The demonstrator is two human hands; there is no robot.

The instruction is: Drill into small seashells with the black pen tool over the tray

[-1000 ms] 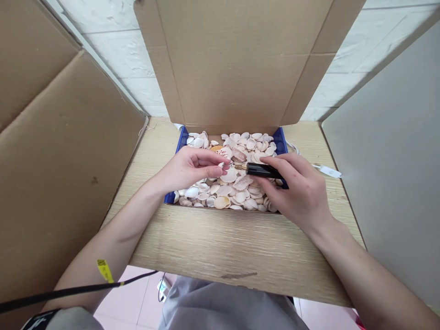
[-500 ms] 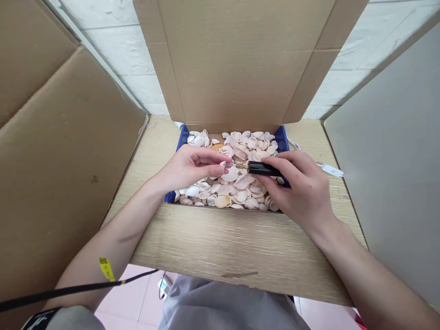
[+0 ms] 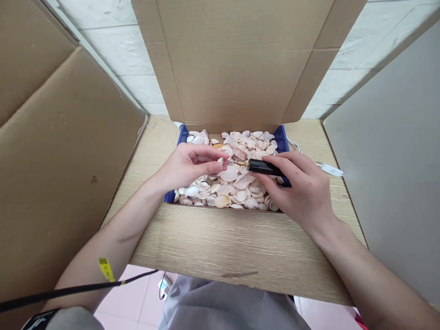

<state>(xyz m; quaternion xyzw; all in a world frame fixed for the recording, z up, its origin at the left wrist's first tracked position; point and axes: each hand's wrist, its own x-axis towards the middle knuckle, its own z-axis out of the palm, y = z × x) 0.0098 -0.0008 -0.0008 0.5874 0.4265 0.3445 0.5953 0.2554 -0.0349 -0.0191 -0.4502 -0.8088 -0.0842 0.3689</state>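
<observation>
Between the thumb and fingers of my left hand is pinched a small white seashell, mostly hidden by the fingertips. My right hand grips a black mini electric drill with a brass chuck, its thin bit pointing left at the shell. Whether the bit touches the shell I cannot tell. Both hands are above a cardboard box with blue sides, which holds many loose shells in white, pink and tan.
The box's brown lid stands raised at the back. Cardboard walls the left side and a grey panel the right. A white cable with a small switch lies on the wooden table. A black cable crosses at lower left.
My left hand has shifted slightly left with the shell, which is tilted a little differently in the fingers. The drill in my right hand stays almost in place.
</observation>
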